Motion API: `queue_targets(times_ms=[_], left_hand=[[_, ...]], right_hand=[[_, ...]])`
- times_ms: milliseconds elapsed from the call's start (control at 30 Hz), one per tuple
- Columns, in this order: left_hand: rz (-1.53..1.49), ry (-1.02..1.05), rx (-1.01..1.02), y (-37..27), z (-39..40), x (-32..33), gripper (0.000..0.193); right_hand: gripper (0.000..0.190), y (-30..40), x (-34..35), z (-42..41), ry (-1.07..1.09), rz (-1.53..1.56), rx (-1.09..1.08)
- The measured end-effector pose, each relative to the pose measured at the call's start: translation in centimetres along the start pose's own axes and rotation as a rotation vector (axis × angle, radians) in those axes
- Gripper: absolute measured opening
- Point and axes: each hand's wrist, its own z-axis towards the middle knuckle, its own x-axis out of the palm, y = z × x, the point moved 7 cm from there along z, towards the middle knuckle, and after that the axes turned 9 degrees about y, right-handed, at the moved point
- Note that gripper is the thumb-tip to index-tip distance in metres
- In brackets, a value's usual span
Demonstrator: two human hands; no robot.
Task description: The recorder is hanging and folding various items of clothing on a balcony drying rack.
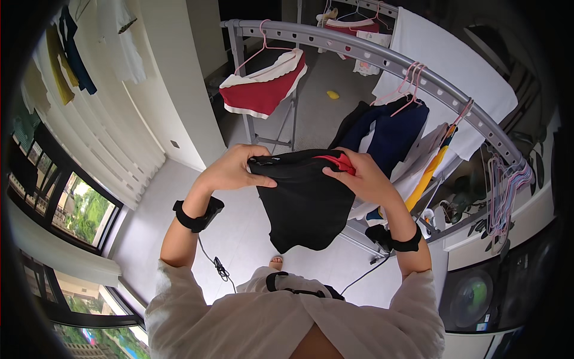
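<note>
A black fabric garment [307, 208] hangs between my two hands, in front of my body. My left hand [233, 170] pinches its upper edge at the left, thumb in front. At the right end of that edge, my right hand [365, 175] grips the cloth together with a folded red part [338, 161]. The lower edge of the garment falls free above the floor. Beyond it, dark clothes [385, 121] hang on pink hangers [415, 85] from a grey metal drying rack [323, 40].
Red underwear with white trim [264, 92] hangs on the rack's left. A white sheet [441, 67] drapes over the right side. Several spare hangers [504, 197] cluster at the rack's right end. A front-loading machine [471, 296] stands at lower right; windows [83, 208] line the left.
</note>
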Motion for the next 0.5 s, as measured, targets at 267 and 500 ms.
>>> queue_targets(times_ms=[267, 500], left_hand=[[-0.362, -0.374, 0.207, -4.0, 3.0, -8.6, 0.026], [-0.089, -0.491, 0.460, -8.5, 9.8, -19.2, 0.034]], right_hand=[[0.037, 0.8, -5.7, 1.2, -0.235, 0.206, 0.019], [0.035, 5.2, -16.7, 6.6, -0.477, 0.013, -0.205]])
